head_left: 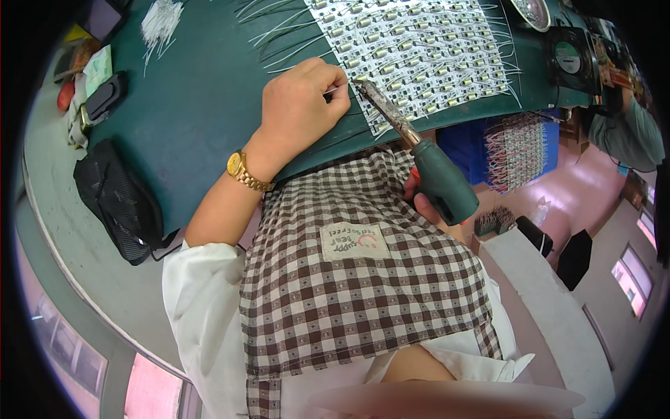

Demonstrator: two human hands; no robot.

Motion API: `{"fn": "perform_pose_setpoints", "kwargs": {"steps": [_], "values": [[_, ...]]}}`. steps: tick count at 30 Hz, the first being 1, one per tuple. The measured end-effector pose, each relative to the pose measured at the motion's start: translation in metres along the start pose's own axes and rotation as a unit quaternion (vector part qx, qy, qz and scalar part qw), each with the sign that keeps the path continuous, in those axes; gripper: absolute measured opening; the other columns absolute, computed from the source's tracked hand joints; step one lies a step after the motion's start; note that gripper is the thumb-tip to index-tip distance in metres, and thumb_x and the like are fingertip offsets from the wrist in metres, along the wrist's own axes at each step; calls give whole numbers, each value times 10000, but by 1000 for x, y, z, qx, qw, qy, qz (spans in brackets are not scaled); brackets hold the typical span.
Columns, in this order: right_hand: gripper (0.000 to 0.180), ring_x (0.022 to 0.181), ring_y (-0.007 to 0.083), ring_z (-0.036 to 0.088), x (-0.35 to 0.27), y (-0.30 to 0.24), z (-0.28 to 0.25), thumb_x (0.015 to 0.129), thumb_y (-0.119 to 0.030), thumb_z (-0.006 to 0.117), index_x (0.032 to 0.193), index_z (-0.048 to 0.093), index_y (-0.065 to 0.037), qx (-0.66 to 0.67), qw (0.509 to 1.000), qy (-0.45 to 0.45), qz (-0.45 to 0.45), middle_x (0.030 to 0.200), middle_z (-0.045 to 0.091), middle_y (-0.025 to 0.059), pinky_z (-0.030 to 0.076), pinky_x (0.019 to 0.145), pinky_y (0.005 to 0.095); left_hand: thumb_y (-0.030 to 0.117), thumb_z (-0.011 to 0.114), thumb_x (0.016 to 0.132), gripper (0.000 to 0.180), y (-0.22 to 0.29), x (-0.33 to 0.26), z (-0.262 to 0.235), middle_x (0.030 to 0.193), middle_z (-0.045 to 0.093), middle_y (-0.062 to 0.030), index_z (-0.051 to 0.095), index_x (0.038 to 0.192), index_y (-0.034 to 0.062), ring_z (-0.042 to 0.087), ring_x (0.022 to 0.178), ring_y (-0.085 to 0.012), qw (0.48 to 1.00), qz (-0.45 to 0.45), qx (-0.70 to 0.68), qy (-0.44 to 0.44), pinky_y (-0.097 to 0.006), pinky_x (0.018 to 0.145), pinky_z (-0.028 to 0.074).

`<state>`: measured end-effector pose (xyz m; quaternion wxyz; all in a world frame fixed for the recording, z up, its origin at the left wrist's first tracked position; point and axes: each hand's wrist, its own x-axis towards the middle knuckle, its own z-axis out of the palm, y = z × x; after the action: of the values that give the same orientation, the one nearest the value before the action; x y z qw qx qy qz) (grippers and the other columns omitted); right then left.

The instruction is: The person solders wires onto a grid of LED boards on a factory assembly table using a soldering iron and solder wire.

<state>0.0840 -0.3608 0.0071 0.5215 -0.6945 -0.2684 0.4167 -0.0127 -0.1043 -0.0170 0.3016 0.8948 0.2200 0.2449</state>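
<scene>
While the left hand (305, 98) pinches a thin wire (331, 90) at the edge of the circuit boards (426, 63) on the table (202, 105), the right hand's (426, 205) grip is closed around the soldering iron (448, 180). A slip of its tip (probably hot) could burn the nearby left fingertips or scorch a board.

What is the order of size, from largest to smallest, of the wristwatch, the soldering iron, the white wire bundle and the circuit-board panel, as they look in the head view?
1. Circuit-board panel, although the picture's upper edge cuts it
2. Soldering iron
3. White wire bundle
4. Wristwatch
</scene>
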Motion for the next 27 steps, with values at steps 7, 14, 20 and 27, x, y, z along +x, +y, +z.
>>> {"fn": "perform_pose_setpoints", "kwargs": {"steps": [7, 14, 20, 27], "values": [[182, 793, 218, 632, 2, -8, 4, 804, -58, 632, 982, 644, -21, 22, 1000, 6, 12, 886, 652, 97, 499, 700, 322, 53, 667, 708, 52, 0, -1, 1, 679, 594, -7, 641, 730, 92, 540, 521, -133, 1000, -2, -7, 0, -256, 482, 434], [218, 706, 167, 629, 1, 10, 5, 764, -4, 652, 981, 639, 8, 51, 994, 32, -93, 879, 653, 105, 511, 638, 265, 53, 669, 707, 50, 0, -1, 1, 683, 599, -7, 645, 730, 91, 544, 521, -128, 1000, 1, -6, 1, -256, 480, 435], [231, 709, 149, 621, 5, 19, 2, 776, -22, 651, 1003, 624, 11, 60, 992, 16, -106, 880, 644, 100, 512, 641, 262, 58, 669, 709, 46, -1, 0, -2, 685, 600, -6, 645, 731, 91, 549, 525, -128, 1000, -8, -5, -3, -256, 485, 440], [371, 768, 151, 555, 9, -2, 7, 836, -129, 617, 1169, 506, -10, 132, 989, -14, -64, 915, 580, 98, 466, 709, 291, 78, 666, 711, 45, 0, 0, -6, 692, 585, -38, 627, 726, 96, 597, 584, -208, 1000, -7, -6, -10, -306, 507, 465]]}}
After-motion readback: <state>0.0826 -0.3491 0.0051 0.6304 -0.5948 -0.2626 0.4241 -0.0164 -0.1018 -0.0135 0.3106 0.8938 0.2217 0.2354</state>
